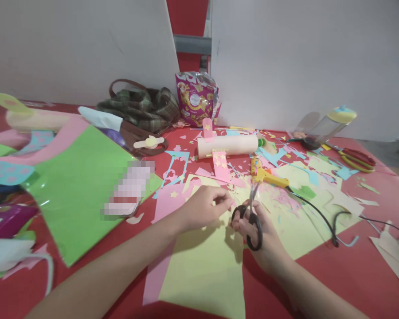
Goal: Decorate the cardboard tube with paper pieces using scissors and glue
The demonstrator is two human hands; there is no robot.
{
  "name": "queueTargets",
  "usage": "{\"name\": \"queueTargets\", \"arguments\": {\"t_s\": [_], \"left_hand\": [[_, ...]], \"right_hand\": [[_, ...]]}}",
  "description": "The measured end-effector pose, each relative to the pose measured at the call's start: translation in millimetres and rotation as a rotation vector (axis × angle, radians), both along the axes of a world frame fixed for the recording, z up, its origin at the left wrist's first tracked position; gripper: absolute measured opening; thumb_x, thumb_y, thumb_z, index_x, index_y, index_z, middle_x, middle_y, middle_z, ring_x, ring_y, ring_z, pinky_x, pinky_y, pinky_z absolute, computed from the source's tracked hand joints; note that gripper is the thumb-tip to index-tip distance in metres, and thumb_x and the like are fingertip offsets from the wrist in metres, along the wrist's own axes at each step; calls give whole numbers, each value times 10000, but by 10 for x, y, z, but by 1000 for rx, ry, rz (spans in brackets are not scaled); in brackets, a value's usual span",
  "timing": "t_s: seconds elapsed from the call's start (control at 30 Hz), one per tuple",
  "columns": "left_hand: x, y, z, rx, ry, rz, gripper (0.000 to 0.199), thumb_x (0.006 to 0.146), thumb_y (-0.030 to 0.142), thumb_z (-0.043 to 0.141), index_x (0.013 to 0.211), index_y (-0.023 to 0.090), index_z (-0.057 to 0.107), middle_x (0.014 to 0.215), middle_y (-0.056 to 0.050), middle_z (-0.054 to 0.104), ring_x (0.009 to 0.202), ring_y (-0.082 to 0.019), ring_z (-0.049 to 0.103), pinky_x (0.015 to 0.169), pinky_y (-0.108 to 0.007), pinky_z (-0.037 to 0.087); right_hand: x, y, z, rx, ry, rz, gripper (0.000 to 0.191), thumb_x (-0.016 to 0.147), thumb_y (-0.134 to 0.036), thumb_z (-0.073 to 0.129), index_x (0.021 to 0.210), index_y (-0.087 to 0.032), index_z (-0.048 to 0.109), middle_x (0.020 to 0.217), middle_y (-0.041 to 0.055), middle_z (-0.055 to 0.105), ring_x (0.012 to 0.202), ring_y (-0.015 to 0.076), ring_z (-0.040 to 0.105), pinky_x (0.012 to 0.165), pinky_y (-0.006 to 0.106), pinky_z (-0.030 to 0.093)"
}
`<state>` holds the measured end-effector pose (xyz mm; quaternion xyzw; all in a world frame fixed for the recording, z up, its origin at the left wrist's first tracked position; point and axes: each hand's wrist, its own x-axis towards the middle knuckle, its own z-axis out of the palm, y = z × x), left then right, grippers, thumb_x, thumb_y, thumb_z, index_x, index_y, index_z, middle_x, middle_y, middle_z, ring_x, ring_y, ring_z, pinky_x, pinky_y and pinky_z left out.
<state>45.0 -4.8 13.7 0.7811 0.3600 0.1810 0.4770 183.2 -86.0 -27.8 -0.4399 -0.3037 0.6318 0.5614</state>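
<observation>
My right hand (264,237) holds a pair of scissors (255,223) by its black loop handles, blades pointing up and away from me. Just left of it, my left hand (208,206) is closed, thumb and fingertips pinched together; whatever may be between them is too small to make out. Both hands are above a pale yellow paper sheet (202,274), which partly covers a pink sheet (159,252). Beyond the hands lies a yellow glue gun (271,178) with a black cord. A cream paper-wrapped cylinder (232,145) with pink star-dotted strips rests behind them.
A phone (129,188) lies on a green sheet (73,190) at left. Behind are a plaid bag (142,104) and a purple snack bag (196,97). Red-and-yellow-handled pliers (357,159) and a clear container (332,126) sit at right. Paper scraps litter the red table (355,274).
</observation>
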Motion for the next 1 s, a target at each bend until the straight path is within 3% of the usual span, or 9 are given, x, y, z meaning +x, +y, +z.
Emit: {"name": "queueTargets", "arguments": {"t_s": [0.2, 0.4, 0.67, 1.0], "left_hand": [[-83, 107, 113, 67, -41, 87, 233, 782, 254, 385, 617, 136, 501, 606, 24, 480, 593, -82, 436, 572, -187, 333], [-89, 89, 143, 92, 21, 62, 235, 774, 240, 377, 614, 134, 511, 575, 29, 475, 572, -82, 427, 545, -186, 322], [-66, 52, 119, 140, 19, -2, 219, 748, 200, 384, 537, 149, 411, 522, 50, 390, 526, -71, 366, 515, -184, 292], [-59, 28, 139, 142, 35, -6, 221, 754, 212, 370, 557, 150, 449, 558, 27, 458, 556, -86, 403, 540, -196, 307]], "right_hand": [[-12, -42, 6, 40, 48, 209, 211, 729, -293, 568, 893, -252, 441, 762, -8, 517, 675, 144, 515, 658, 299, 383], [10, -62, 27, 71, 4, 336, 234, 745, -318, 557, 917, -252, 413, 798, 4, 505, 705, 144, 500, 682, 305, 355], [4, -52, 31, 81, -32, 351, 269, 731, -379, 559, 912, -248, 409, 784, 8, 503, 672, 141, 483, 655, 297, 351], [6, -55, 30, 90, -28, 340, 269, 732, -386, 553, 917, -253, 410, 758, -3, 490, 664, 136, 492, 648, 292, 365]]}}
